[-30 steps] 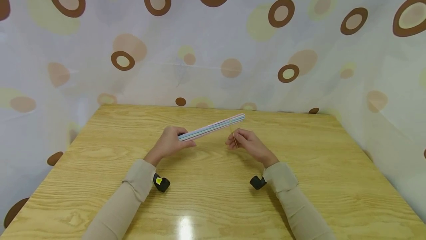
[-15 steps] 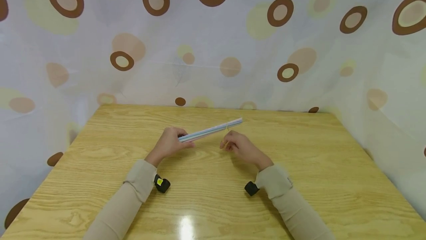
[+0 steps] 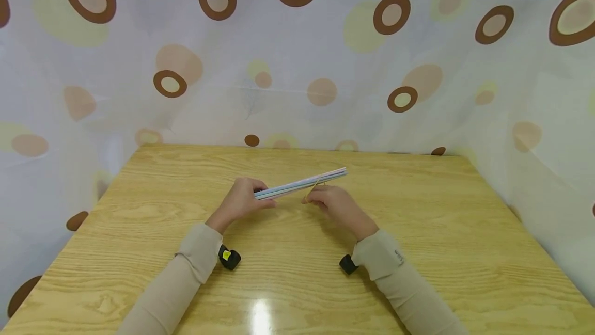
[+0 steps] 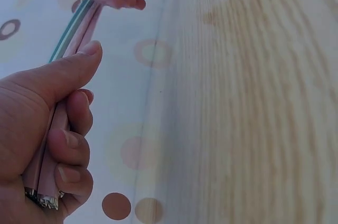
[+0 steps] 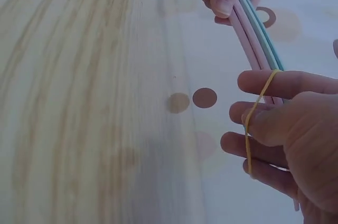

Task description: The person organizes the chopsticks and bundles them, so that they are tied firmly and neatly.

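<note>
My left hand (image 3: 239, 202) grips the near end of a bundle of long, thin pastel sticks (image 3: 297, 186), pink, blue and green. In the left wrist view its thumb lies along the sticks and the fingers curl round them. The bundle is held above the table, its far end up and to the right. A yellow rubber band (image 5: 248, 139) crosses the sticks near the far end and stretches down over the fingers of my right hand (image 3: 341, 207). My right thumb pinches the band against a finger. Whether the band fully encircles the bundle is hidden.
Both hands work over a light wooden table (image 3: 418, 211). Patterned cloth (image 3: 297, 56) with brown rings hangs behind it and along its sides. A small black camera (image 3: 229, 257) sits at the left wrist, another (image 3: 348, 264) at the right.
My right hand has moved left and closer beneath the bundle, its fingers turning with the rubber band. The bundle's far end has tipped slightly down. My left hand keeps its grip.
</note>
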`<state>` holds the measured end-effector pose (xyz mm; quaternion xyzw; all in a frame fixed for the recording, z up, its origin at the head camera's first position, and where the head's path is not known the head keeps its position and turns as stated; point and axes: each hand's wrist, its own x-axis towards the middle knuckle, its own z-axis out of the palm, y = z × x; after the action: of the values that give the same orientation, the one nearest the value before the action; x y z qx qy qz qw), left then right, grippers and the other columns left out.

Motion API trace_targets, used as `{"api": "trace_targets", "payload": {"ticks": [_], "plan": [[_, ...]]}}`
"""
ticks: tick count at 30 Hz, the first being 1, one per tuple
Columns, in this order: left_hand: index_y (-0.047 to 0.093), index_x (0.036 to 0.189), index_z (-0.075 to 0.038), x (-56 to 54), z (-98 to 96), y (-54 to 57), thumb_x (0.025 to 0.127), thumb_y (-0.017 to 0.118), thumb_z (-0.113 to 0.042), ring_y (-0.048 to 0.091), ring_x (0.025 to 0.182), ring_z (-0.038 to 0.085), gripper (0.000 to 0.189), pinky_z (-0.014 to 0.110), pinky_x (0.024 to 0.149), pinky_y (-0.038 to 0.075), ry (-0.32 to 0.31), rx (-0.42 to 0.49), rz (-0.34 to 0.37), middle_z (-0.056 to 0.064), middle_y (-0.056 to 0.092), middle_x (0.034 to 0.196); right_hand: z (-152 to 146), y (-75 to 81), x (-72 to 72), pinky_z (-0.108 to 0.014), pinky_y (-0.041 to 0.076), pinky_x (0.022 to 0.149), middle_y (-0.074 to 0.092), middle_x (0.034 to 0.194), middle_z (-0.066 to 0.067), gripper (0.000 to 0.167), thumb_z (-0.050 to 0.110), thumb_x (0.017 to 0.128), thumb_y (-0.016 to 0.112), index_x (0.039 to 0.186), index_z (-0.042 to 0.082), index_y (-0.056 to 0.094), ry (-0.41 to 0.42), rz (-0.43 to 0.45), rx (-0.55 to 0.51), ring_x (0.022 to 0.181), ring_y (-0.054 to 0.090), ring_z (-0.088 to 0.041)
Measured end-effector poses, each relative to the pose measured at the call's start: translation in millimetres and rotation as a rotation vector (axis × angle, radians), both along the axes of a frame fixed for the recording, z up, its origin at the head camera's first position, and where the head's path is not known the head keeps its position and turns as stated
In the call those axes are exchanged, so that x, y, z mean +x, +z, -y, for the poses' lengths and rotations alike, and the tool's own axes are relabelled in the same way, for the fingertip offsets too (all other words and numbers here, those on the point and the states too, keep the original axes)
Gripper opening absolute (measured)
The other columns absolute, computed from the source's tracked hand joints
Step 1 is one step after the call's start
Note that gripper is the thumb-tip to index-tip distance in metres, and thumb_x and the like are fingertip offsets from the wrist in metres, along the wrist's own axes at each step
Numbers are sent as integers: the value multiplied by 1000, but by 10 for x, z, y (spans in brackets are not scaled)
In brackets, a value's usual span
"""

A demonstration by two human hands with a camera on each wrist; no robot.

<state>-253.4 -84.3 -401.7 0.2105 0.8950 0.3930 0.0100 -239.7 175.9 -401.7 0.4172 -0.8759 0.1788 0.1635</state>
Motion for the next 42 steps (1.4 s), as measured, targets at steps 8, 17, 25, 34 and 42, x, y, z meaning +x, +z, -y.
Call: {"api": "trace_targets", "payload": {"ticks": [8,17,25,34,42], "plan": [[74,89,-4,31,20,-7,78,81,-26,53,63,14,26,27,57,44,18,8,-9,7,70,82,65,-31,21,-25,52,66,61,86,-7,31,-1,79,76,109,4,68,58,21,-127,71,63,-15],[74,90,-4,35,-15,7,78,81,-27,53,61,13,27,26,54,43,37,64,-4,8,71,83,40,-101,-12,-33,56,75,59,108,-18,106,15,71,85,154,9,20,93,183,-299,77,65,-21],[71,88,-6,37,-76,-11,80,80,-26,50,61,15,24,26,53,39,141,150,-36,6,67,78,67,-113,26,-32,52,88,55,120,-14,117,-4,76,78,154,11,-8,44,371,-721,91,66,-20],[70,87,-5,119,-132,-14,78,81,-24,47,58,14,24,25,50,37,169,207,-108,7,66,74,123,-35,62,-23,44,94,61,105,7,77,25,99,55,152,1,5,49,797,-1139,91,66,-5],[71,87,-5,100,-157,-60,76,82,-28,44,52,9,27,22,47,35,87,173,-191,4,66,70,-46,26,-14,-17,39,58,59,77,7,40,-3,99,31,138,7,31,-72,1002,-1393,63,61,-7]]}}
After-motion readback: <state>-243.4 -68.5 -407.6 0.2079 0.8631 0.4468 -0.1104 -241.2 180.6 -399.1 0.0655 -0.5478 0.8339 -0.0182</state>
